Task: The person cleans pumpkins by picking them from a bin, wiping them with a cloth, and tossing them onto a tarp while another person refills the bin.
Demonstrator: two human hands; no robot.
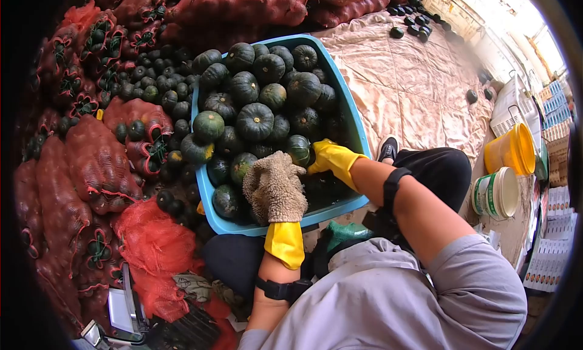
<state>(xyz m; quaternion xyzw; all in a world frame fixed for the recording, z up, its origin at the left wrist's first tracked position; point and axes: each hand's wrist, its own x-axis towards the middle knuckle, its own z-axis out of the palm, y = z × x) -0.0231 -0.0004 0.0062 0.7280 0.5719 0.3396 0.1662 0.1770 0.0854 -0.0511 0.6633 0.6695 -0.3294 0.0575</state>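
A blue plastic tub (355, 116) is heaped with dark green pumpkins (255, 122) and has dark water showing at its near right. My right hand (334, 162), in a yellow rubber glove, is closed around the right side of a small striped green pumpkin (299, 148). Against that pumpkin's near left side is my left hand (275, 189), wearing a fuzzy beige mitt over a yellow glove. The left fingers look curled, though the mitt partly hides them. Other pumpkins lie directly left of the mitt, one of them low by the tub wall (226, 201).
Filled red mesh sacks (100, 162) crowd the left and back. Loose small pumpkins (161, 83) lie between sacks and tub. An empty red net (155, 247) is at near left. Yellow (510, 149) and white buckets (496, 193) stand right, beyond a pinkish floor sheet (401, 77).
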